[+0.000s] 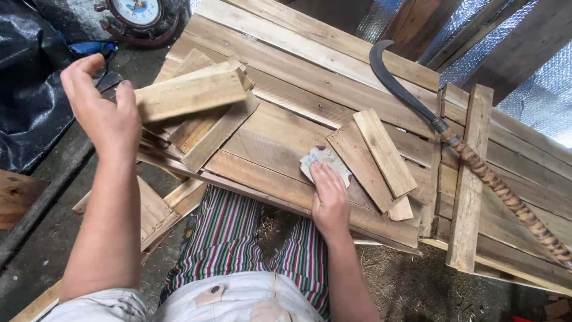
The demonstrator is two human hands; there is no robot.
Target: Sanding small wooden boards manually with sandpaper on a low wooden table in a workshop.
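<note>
Short pale wooden plank (189, 94), grasped at its near end by my left hand (102, 113), thumb above and fingers curled round; its long axis runs nearly level, pointing away from my hand toward the curved dark sickle with a spiral-wrapped handle (453, 140). It lies atop a loose stack of similar slats on the weathered slatted wooden pallet (298, 77), well left of the sickle. My right hand (329, 197) presses flat, fingers extended, on a worn pale sheet of sandpaper (325, 161), beside two short boards (372, 158) left of the sickle.
</note>
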